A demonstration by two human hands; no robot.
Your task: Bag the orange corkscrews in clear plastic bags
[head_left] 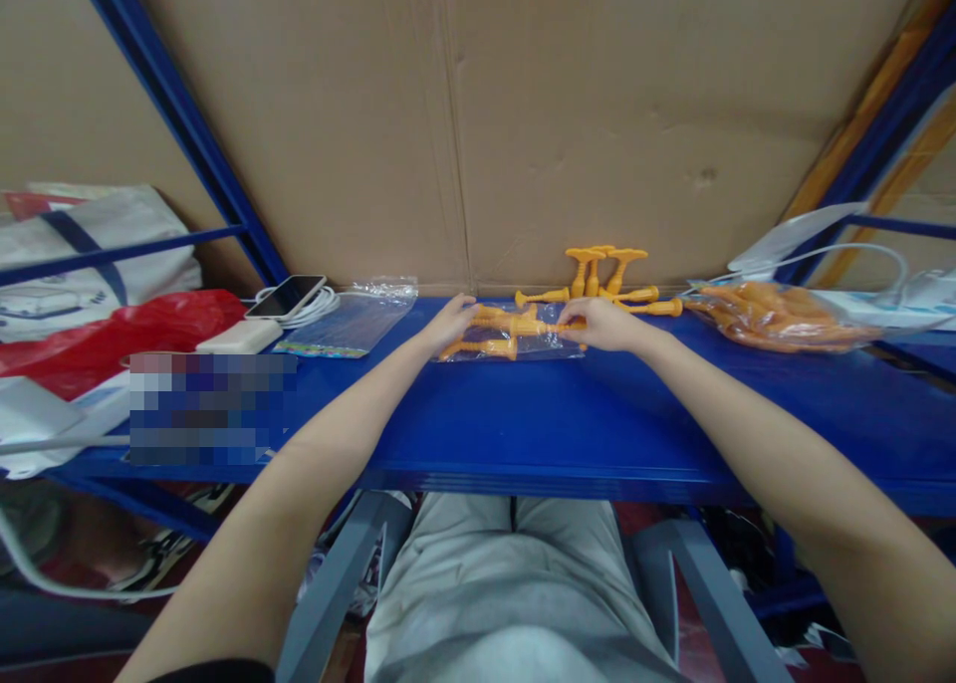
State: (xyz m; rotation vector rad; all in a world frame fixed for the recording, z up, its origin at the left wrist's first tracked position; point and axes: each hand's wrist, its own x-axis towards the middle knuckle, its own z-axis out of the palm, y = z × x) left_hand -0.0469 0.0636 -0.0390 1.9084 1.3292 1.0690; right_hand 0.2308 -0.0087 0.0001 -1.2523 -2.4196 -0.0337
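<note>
A clear plastic bag (549, 347) lies flat on the blue shelf in front of me, with several orange ribbed plastic pieces (493, 348) in or on it. My left hand (450, 325) is at the left end of these pieces, its fingers closed on one of them. From the right, my right hand (606, 325) pinches the end of another orange piece at the bag's right side. Just behind, a loose group of orange T-handled pieces (593, 273) lies against the cardboard. Whether every piece at my hands is inside the bag is hard to tell.
On the right sits a full bag of orange pieces (777, 317). To the left are a flat clear bag (348, 320), a phone (286, 297) on a coiled white cable, a white box (239, 337) and a red plastic bag (171, 330). Cardboard (463, 115) walls the back.
</note>
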